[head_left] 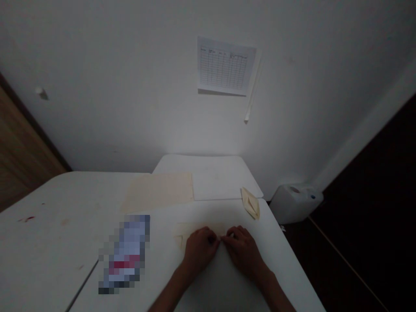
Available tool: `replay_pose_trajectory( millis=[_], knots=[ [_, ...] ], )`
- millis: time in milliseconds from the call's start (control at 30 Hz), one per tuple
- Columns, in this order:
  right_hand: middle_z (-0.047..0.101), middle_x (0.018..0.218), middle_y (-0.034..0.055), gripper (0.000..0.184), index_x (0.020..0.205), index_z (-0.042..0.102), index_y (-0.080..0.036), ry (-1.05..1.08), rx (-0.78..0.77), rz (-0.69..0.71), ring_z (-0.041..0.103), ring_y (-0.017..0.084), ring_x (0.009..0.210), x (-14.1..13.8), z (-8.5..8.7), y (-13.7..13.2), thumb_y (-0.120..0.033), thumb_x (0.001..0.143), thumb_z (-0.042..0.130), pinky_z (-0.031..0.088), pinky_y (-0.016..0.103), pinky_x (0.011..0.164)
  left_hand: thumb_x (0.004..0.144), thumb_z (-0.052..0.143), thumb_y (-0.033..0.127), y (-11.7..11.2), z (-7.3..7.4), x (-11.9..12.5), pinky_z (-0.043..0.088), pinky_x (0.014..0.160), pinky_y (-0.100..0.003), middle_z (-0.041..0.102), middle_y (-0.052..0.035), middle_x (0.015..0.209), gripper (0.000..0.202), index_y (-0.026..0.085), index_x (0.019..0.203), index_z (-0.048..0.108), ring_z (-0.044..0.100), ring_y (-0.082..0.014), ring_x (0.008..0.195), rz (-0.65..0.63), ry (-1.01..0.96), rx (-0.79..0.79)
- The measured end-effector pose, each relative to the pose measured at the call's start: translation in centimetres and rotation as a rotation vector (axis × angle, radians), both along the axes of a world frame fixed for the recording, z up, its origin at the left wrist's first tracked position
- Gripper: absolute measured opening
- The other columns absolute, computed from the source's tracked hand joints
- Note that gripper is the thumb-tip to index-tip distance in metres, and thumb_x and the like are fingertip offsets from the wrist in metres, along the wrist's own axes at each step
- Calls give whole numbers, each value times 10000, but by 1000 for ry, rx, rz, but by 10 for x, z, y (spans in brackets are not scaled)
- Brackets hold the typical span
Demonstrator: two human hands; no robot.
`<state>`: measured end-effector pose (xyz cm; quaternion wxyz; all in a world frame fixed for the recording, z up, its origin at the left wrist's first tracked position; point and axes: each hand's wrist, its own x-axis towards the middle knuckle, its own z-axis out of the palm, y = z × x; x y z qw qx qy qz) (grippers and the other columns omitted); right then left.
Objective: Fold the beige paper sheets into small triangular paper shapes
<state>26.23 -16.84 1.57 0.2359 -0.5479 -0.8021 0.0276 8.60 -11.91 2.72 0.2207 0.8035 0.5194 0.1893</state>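
Note:
A cream sheet of paper (180,238) with folded creases lies flat on the white table, mostly covered by my hands. My left hand (201,247) is closed, its thumb and fingertips pinching the paper's near edge. Close beside it, my right hand (242,249) is also closed, pinching the same edge with thumb and index finger. The fingertips of both hands nearly meet at the middle. Beyond my right hand rests a folded cream paper piece (250,203), pointed at its ends. The dim light hides the fine folds under my fingers.
Flat cream paper (159,190) lies at the back left. A pixelated blurred item (128,253) sits to the left on the table (156,268). On the floor at right stands a white jerrycan (294,203). A printed chart (224,67) hangs on the wall.

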Motion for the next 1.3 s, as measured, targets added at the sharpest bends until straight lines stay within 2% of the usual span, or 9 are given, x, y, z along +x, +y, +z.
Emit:
replay_pose_trajectory(
  millis=[200,400,500,633,700,800,967,1200,1300],
  knots=[
    [577,1000,41,304,1115,633,-294,-9,-29,8,499,202,938,-1,5,-1,-116,886,540,394,349,855,833,551,304,2,-4,1,410,696,-276,674,-28,780,190,183,765,681,618,-174,748,40,10,10],
    [570,1014,47,328,1099,642,-273,-20,-44,-7,486,214,948,-2,7,-5,-93,832,576,382,358,868,832,557,242,0,-7,2,403,694,-251,648,-17,809,144,187,744,658,608,-151,736,30,-1,34],
    [573,1017,49,380,1162,619,-293,-34,-32,3,486,216,950,-3,5,-6,-94,844,564,380,354,862,855,534,226,-2,-9,3,406,709,-252,633,-19,819,153,187,750,639,604,-153,752,20,-3,50],
    [576,1000,34,452,1224,581,-347,-62,-32,-6,491,204,928,-4,3,-7,-91,852,558,376,337,840,863,525,173,-4,-11,3,419,739,-253,626,-22,874,108,190,878,631,605,-155,797,18,-26,82],
    [571,1001,30,426,1177,609,-350,-63,-43,-32,491,202,925,-4,3,-7,-95,838,577,370,337,840,878,510,162,-5,-11,1,423,734,-246,617,-22,893,132,199,896,636,602,-150,807,-19,-28,98],
    [564,996,32,350,1101,645,-330,-53,-57,-57,488,205,927,-4,2,-7,-113,833,589,361,343,839,901,479,157,-6,-11,-2,425,716,-242,594,-28,891,208,207,809,659,591,-145,794,-111,9,119],
    [557,977,38,326,1097,645,-314,-52,-60,-65,486,206,924,-5,0,-7,-119,843,581,352,345,834,893,492,162,-7,-11,-10,440,772,-278,564,-44,900,200,203,810,669,561,-175,853,-196,46,172],
    [565,953,27,371,1162,623,-344,-82,-61,9,485,197,910,-6,3,-8,-118,876,555,350,331,833,892,511,174,-4,-9,-13,434,778,-283,541,-44,880,185,191,794,667,535,-176,852,-235,30,170],
    [559,939,25,378,1157,633,-366,-67,-75,-27,486,193,900,-6,3,-8,-124,877,555,349,331,832,895,508,185,-4,-8,-12,431,779,-287,538,-44,872,200,190,780,671,534,-176,847,-229,34,148]
  ],
)
